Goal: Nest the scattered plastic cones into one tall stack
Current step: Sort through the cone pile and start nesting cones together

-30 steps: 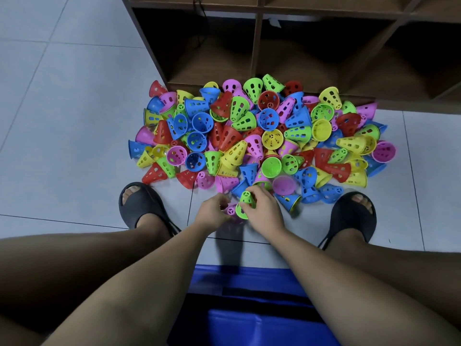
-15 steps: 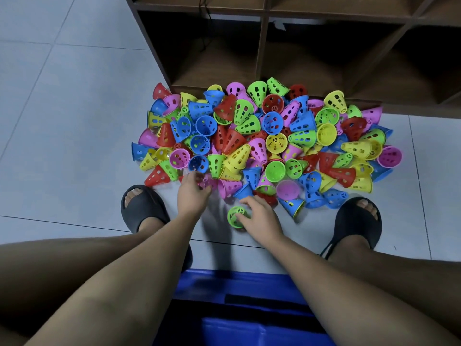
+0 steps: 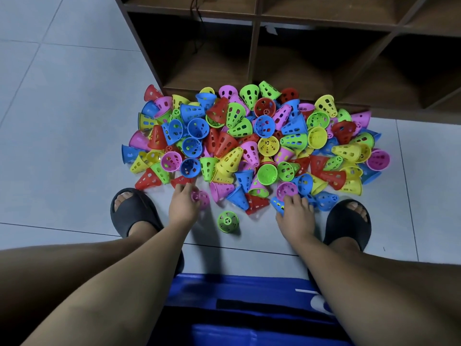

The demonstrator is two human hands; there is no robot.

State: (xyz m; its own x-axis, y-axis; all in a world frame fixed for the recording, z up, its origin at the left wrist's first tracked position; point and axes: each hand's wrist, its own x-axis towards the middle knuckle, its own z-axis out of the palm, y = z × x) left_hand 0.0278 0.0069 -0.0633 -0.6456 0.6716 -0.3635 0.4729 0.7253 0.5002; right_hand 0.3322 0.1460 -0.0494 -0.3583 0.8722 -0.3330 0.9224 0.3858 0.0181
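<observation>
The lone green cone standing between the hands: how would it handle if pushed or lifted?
The green cone is thin plastic full of holes, so probably very light. It stands on its wide base, so a push would likely slide it, not tip it.

Soft, even light; the heap of bright perforated plastic cones [image 3: 268, 146] shows crisp; faint shadows on the pale grey tiled floor [image 3: 62, 146]; recesses of the dark brown wooden shelf [image 3: 254, 58] murky; wide-angle bending at edges.
</observation>
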